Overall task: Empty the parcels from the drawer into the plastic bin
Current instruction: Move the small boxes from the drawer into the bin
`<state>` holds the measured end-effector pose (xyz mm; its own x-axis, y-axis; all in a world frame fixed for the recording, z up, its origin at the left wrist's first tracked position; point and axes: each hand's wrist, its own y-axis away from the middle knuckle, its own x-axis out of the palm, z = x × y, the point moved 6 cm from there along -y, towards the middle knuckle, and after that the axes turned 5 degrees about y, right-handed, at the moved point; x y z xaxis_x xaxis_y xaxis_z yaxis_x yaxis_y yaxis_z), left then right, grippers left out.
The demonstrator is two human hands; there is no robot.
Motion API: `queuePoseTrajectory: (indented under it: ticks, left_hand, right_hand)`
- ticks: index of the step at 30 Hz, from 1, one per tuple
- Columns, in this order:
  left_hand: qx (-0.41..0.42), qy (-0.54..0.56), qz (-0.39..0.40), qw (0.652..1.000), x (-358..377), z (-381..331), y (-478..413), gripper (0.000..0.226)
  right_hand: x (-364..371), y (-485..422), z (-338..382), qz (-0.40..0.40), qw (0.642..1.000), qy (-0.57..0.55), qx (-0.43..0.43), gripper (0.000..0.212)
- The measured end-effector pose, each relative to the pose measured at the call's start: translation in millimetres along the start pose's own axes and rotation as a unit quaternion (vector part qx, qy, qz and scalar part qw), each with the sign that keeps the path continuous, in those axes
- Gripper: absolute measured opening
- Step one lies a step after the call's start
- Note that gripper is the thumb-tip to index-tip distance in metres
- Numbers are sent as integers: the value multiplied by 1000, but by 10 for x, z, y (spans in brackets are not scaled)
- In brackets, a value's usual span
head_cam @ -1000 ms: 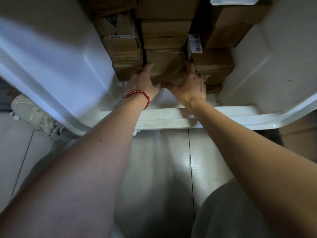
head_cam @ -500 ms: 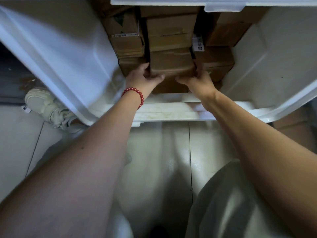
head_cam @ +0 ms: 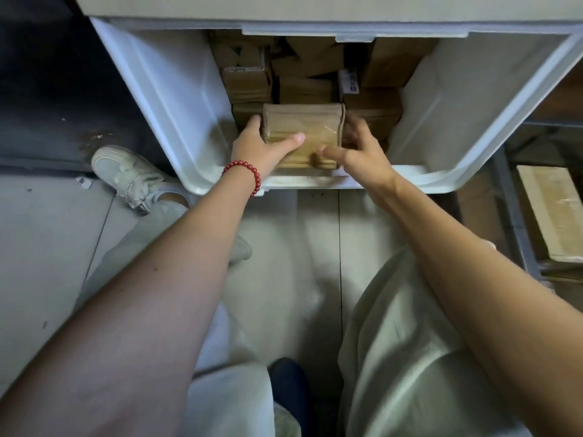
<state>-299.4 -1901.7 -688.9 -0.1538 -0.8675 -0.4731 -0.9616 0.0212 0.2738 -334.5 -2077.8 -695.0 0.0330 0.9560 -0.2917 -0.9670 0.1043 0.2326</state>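
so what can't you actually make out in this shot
Head view.
Print on the white label: too small and blurred.
The rear parcels: partly hidden by the far rim of the drawer.
Whatever lies under the brown parcel: covered by it, the left hand and the right hand.

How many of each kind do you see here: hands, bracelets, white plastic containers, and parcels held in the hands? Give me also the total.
Hands: 2, the left hand and the right hand
Bracelets: 1, a red bead bracelet
White plastic containers: 1, the container
Parcels held in the hands: 1, a brown parcel
Total: 5
The stacked parcels behind cannot be counted reliably.
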Motion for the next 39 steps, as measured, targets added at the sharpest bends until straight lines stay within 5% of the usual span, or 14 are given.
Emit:
queuePoseTrajectory:
  ticks: [11,19,30,35,39]
  left_hand:
    - [45,55,-21,997,-299,0,904,72]
    - [-79,236,-17,968,-185,165,1339,42]
    - [-111,329,15,938,-418,286,1503,6]
    - [-118,348,45,929,-546,460,1678,18]
    - [-67,337,-10,939,-705,450,1721,24]
  right_hand:
    - [-37,869,55,46,998,-26,-20,51]
    - [-43,1243,-7,73,993,-76,54,39]
    - [-196,1275,-12,17,999,-33,32,69]
    - [-97,1311,12,42,998,-49,26,53]
    - [-56,1307,-12,32,998,-49,30,48]
